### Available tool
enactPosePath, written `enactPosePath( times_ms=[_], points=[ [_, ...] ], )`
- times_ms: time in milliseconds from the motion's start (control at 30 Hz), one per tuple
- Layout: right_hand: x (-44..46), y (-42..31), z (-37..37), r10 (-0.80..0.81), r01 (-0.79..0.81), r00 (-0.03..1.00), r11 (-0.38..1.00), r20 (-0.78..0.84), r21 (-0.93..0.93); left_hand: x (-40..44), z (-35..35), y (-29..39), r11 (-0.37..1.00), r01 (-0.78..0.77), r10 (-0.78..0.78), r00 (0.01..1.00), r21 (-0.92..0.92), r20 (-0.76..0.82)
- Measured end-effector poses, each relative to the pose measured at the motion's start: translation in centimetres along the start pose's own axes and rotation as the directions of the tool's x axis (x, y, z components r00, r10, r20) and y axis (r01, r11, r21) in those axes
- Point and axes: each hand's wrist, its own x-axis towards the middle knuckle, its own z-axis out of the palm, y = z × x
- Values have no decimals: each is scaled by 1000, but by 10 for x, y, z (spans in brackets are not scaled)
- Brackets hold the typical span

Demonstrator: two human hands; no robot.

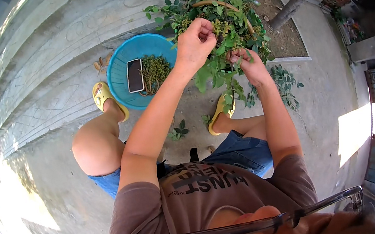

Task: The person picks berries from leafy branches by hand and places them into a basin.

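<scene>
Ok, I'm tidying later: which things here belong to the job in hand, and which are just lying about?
In use:
leafy branches at the left hand and right hand
blue basin
green clusters in it

Lying about, apparently:
phone in the basin
loose sprig
dry leaves

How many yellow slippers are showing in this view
2. The left slipper, on the left foot, is beside the blue basin; the right slipper, on the right foot, is near the leafy branches. Foliage could hide others.
</scene>
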Motion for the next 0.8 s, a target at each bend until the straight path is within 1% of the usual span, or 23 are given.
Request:
enactPosePath(
  times_ms=[67,100,167,200,267,367,400,467,500,567,600,667,700,733,767,800],
  points=[
    [0,2,-4,2,-3,1000,998,19,57,-1,-4,0,982,19,-10,999,-188,50],
    [0,3,-5,1,-2,1000,998,20,56,-1,-7,0,982,18,-9,999,-189,49],
    [-1,3,-7,-3,-1,1000,987,20,159,-4,-17,2,989,81,-63,988,-124,142],
    [-1,3,-8,-3,0,1000,987,20,159,-5,-20,3,989,80,-62,988,-124,142],
    [-1,1,-8,-8,-8,998,971,66,241,-9,-24,5,964,193,-145,958,-184,247],
    [-1,-2,-7,-14,-11,995,968,99,251,-13,-25,9,956,235,-178,939,-175,293],
    [-1,-1,-7,-12,-13,995,968,99,250,-14,-24,9,955,237,-178,939,-177,292],
    [-1,0,-7,-11,-19,995,955,99,297,-14,-19,10,990,137,-124,967,-44,224],
    [-2,-1,-7,-11,-19,995,955,100,295,-14,-16,11,990,136,-123,967,-46,222],
    [-3,-3,-6,6,-45,992,952,130,301,-13,-7,13,999,36,-35,997,-22,74],
    [-4,-5,-5,6,-45,992,953,130,300,-12,-1,13,999,36,-34,997,-23,73],
    [-5,-7,-2,-2,-40,989,958,148,284,-10,8,12,999,-11,12,1000,35,-8],
    [-5,-4,-4,-1,-42,989,958,148,283,-9,10,11,1000,15,-15,999,11,-32],
    [-4,-2,-4,-3,-20,995,976,105,215,-8,13,8,1000,16,-15,999,10,-33],
    [-3,0,-5,-8,-1,998,990,61,144,-7,16,6,985,113,-116,993,-132,-22],
    [-4,1,-6,-7,-2,998,990,62,143,-7,19,3,940,207,-214,977,-270,3]
  ],
)
